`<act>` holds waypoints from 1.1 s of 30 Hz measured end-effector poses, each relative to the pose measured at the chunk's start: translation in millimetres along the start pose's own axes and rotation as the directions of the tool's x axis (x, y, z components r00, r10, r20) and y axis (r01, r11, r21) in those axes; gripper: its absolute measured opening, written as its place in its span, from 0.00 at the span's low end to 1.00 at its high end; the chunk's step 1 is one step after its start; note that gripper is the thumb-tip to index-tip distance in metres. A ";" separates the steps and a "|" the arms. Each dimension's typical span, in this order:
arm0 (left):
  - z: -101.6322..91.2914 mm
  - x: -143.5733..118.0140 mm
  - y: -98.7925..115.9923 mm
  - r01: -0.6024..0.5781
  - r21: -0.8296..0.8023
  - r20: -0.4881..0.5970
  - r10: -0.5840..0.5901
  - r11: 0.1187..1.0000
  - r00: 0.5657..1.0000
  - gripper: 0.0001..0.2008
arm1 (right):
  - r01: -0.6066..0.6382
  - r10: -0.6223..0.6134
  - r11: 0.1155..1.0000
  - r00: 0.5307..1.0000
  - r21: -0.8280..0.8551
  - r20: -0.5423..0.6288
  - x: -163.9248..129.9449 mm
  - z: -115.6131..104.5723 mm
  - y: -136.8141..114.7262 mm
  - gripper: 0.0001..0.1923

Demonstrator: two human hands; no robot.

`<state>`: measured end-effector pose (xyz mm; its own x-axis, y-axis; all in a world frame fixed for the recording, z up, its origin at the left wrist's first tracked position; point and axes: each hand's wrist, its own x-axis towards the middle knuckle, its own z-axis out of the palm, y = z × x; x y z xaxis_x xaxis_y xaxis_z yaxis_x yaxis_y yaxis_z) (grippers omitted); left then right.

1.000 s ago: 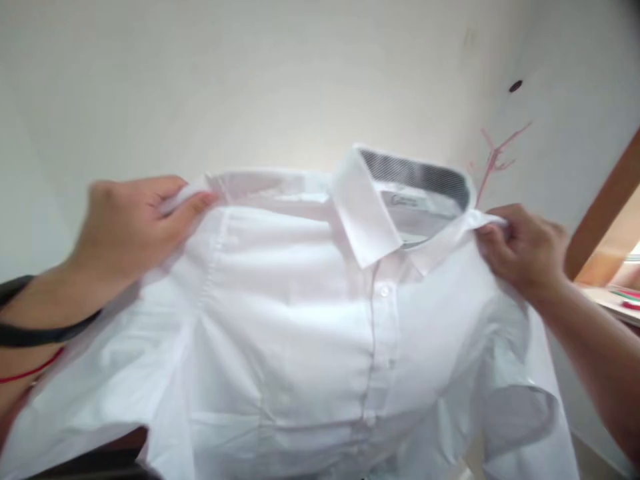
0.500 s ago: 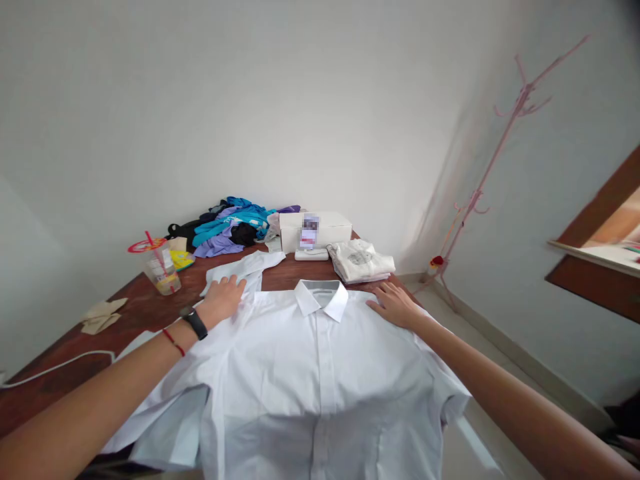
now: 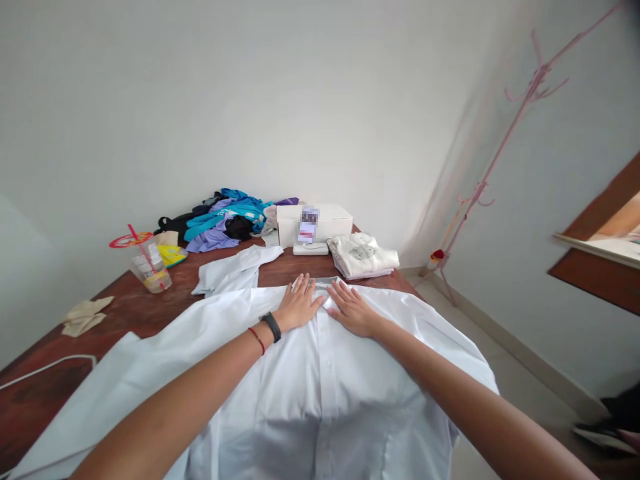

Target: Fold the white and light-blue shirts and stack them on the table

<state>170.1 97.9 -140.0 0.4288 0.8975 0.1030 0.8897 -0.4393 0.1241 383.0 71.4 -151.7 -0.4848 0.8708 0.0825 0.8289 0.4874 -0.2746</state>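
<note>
both hands lay flat, fingers spread, on the collar of a white shirt (image 3: 320,387) spread front-up on the desk (image 3: 145,310); left hand (image 3: 298,305) and right hand (image 3: 353,311) sat side by side, nearly touching. a folded cream garment (image 3: 364,255) and white box (image 3: 314,223) sat beyond.

White button-front shirt (image 3: 320,393), spread front-up and flat across the brown table (image 3: 145,310), placket running from six to twelve o'clock, collar at twelve o'clock, one sleeve extended toward eight o'clock.
</note>
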 end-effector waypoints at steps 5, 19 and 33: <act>9.5 1.3 -9.2 -0.020 0.006 -0.054 0.021 1.000 0.998 0.37 | -0.026 0.025 1.000 0.998 0.018 0.057 5.7 0.4 9.4 0.40; 9.2 3.6 -12.2 -0.036 -0.027 -0.071 0.034 0.999 0.997 0.39 | -0.070 0.070 0.998 0.996 -0.007 0.063 11.3 -3.2 4.1 0.39; 5.7 3.2 -10.1 -0.027 -0.059 -0.072 0.023 0.998 0.997 0.37 | -0.072 0.073 0.997 0.992 -0.016 0.101 15.1 -4.1 4.9 0.39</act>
<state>163.4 105.4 -146.6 0.4369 0.8820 0.1764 0.8668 -0.4652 0.1793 381.0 87.2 -147.8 -0.4485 0.8931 -0.0348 0.8659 0.4246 -0.2643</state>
